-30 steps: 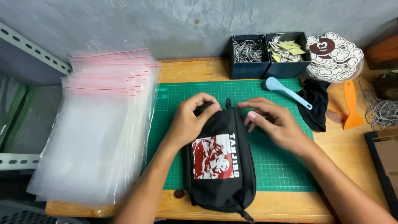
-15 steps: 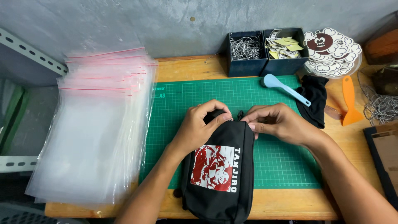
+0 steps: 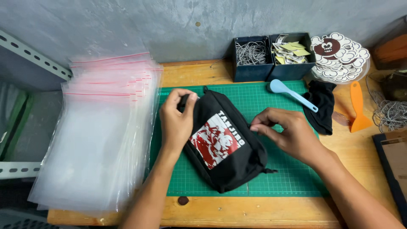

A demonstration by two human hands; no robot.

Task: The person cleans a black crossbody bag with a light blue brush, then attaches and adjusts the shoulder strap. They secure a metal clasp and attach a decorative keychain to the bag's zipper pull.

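Left of the left hand [image 3: 177, 123], stacked plastic bags [image 3: 99, 135] block the way. Beyond the right hand [image 3: 285, 132], open green mat [image 3: 254, 98], then blue spoon [image 3: 292, 95] and black cloth [image 3: 323, 105].

One black pouch [image 3: 224, 146] on one green cutting mat [image 3: 288, 169]. Two hands on it, left hand [image 3: 176, 123] and right hand [image 3: 288, 133]. Two dark bins [image 3: 271, 70] at the surface's far edge. One blue scoop [image 3: 292, 94], one orange scraper [image 3: 358, 106], one black cloth [image 3: 323, 104]. One stack of clear zip bags [image 3: 97, 135], too many to count.

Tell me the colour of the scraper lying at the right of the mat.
Orange: the scraper shows clearly in the head view, beside the green cutting mat.
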